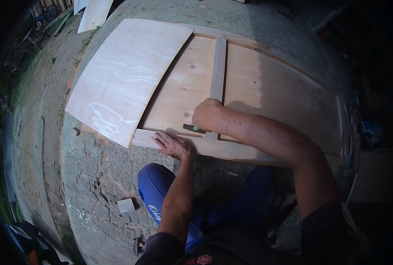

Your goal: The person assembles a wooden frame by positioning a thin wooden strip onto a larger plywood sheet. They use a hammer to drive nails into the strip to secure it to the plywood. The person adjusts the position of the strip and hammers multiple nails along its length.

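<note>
A wooden door-like frame (pixel 236 149) lies flat before me, backed by a thin plywood panel (pixel 256 73) and divided by a crossbar (pixel 217 70). Over its left part rests a pale plywood sheet (pixel 126 70). My right hand (pixel 207 115) is closed around a hammer (pixel 193 128), whose dark head and a bit of green show below the fist, above the near rail beside the crossbar's near end. The fist hides most of the handle. My left hand (pixel 173 145) lies flat on the near rail, fingers spread, just right of the sheet's near corner.
A small square wood piece (pixel 126 205) lies on the rough concrete floor (pixel 95 185), near my left knee. Other pale boards (pixel 95 15) stand at the far left. Long strips (pixel 347 132) and a blue item (pixel 372 131) are at the right, partly in shadow.
</note>
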The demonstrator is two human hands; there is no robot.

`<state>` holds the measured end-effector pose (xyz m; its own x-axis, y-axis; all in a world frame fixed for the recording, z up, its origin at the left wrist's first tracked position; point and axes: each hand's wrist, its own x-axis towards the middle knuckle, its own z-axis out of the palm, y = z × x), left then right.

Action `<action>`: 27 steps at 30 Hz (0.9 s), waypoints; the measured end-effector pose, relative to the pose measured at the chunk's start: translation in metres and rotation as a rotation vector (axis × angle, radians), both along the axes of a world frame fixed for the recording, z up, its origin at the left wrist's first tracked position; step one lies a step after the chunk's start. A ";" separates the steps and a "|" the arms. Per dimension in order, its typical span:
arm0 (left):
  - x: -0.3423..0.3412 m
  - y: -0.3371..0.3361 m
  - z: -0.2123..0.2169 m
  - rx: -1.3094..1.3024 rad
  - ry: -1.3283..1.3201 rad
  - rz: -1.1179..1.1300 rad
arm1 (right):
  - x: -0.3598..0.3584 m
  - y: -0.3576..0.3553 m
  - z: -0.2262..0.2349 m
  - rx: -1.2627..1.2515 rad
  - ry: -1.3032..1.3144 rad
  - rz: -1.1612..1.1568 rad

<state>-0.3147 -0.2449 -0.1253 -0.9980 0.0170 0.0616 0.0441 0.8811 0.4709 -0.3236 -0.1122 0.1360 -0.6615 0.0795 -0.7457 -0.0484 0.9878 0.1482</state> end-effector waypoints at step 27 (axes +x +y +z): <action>-0.002 0.001 0.011 0.006 -0.036 0.029 | 0.236 -0.050 -0.160 -0.568 1.013 -0.726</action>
